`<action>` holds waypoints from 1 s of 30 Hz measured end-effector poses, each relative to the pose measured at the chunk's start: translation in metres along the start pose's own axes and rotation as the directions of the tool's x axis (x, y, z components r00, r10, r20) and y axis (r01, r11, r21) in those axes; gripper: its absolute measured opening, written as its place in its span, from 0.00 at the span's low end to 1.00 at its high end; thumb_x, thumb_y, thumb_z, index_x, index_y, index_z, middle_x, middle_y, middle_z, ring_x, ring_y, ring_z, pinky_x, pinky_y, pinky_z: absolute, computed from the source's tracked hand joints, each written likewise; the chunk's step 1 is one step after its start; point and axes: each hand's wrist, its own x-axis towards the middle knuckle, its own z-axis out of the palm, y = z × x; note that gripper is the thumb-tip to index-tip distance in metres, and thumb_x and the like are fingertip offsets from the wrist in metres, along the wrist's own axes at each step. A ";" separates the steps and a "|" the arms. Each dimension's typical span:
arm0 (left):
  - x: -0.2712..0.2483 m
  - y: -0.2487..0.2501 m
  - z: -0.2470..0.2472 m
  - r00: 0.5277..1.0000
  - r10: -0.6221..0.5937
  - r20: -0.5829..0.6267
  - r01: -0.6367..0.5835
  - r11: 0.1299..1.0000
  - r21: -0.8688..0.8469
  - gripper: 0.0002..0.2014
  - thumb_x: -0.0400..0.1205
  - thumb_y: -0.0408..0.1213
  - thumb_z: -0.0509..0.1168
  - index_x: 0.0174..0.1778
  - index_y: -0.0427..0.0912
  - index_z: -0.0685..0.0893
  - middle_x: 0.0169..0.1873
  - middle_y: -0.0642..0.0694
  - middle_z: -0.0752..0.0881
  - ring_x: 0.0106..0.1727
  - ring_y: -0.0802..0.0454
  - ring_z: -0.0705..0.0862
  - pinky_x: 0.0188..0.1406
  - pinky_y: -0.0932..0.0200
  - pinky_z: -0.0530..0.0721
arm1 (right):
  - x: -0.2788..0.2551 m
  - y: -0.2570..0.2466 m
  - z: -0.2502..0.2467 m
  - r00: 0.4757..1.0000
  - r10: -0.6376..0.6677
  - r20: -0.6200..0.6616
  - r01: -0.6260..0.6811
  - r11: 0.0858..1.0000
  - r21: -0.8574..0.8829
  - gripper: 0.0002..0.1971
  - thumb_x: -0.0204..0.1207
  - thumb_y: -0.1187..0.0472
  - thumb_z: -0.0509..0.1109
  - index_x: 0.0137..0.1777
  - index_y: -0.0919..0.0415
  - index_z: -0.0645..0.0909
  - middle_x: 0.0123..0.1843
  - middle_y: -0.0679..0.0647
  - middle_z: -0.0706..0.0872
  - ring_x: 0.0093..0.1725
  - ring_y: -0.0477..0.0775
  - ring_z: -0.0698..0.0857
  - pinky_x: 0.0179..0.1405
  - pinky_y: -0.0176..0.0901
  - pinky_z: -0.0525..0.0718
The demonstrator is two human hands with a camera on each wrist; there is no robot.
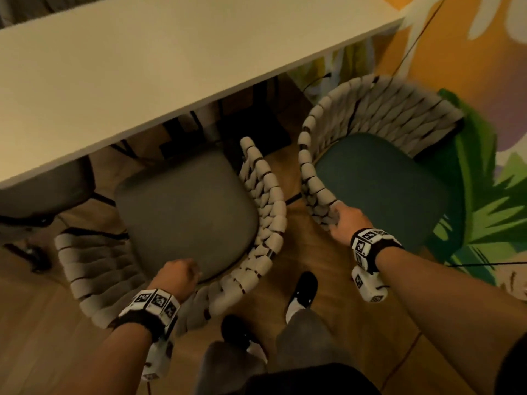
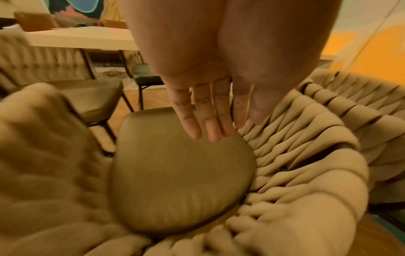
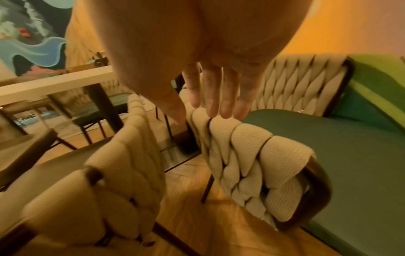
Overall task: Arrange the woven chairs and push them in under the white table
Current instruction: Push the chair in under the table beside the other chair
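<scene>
A woven chair with a grey seat (image 1: 185, 212) stands in the middle, its front edge near the rim of the white table (image 1: 142, 67). My left hand (image 1: 178, 276) hovers over the rear of that seat (image 2: 181, 173) inside the woven back, fingers (image 2: 208, 117) straight and holding nothing. To the right, a second woven chair with a teal seat (image 1: 379, 189) stands clear of the table, turned at an angle. My right hand (image 1: 346, 219) rests at the end of its woven arm (image 3: 252, 138), its straight fingers (image 3: 214, 97) at the top of the weave.
Another grey-seat chair (image 1: 42, 192) sits tucked under the table at the left. A painted wall (image 1: 470, 67) rises close behind the teal chair. A narrow strip of wood floor (image 1: 299, 223) separates the two chairs. My black shoes (image 1: 305, 289) stand just behind them.
</scene>
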 end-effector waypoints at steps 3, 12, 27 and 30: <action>0.027 0.053 -0.016 0.997 0.072 -0.012 -0.072 0.997 0.022 0.11 0.83 0.46 0.62 0.54 0.46 0.85 0.51 0.42 0.89 0.54 0.42 0.86 0.52 0.54 0.82 | 0.027 0.026 -0.010 0.999 0.042 -0.027 -0.042 0.999 0.015 0.23 0.74 0.54 0.71 0.67 0.57 0.72 0.65 0.60 0.76 0.64 0.65 0.78 0.60 0.54 0.80; 0.088 0.202 -0.042 0.968 0.242 0.067 -0.249 0.961 0.118 0.11 0.84 0.45 0.59 0.57 0.50 0.83 0.49 0.47 0.86 0.50 0.46 0.85 0.51 0.51 0.84 | 0.070 0.078 0.012 0.976 0.017 0.216 -0.015 1.000 -0.010 0.21 0.83 0.51 0.61 0.72 0.59 0.65 0.61 0.66 0.83 0.58 0.68 0.84 0.50 0.55 0.81; 0.136 0.335 -0.030 0.838 0.492 0.236 -0.539 0.684 0.491 0.17 0.82 0.43 0.60 0.67 0.48 0.78 0.64 0.42 0.79 0.65 0.42 0.77 0.60 0.47 0.79 | -0.072 0.177 0.076 0.976 0.093 0.198 -0.099 0.995 0.022 0.28 0.79 0.50 0.61 0.78 0.48 0.58 0.75 0.57 0.72 0.72 0.63 0.73 0.66 0.55 0.77; 0.146 0.352 -0.021 0.783 0.520 0.342 -0.596 0.470 0.651 0.22 0.81 0.44 0.63 0.73 0.50 0.73 0.74 0.46 0.71 0.74 0.42 0.67 0.71 0.44 0.72 | -0.100 0.192 0.080 0.944 0.167 0.284 -0.193 0.979 0.065 0.30 0.77 0.43 0.61 0.77 0.46 0.60 0.71 0.59 0.77 0.70 0.64 0.75 0.68 0.54 0.74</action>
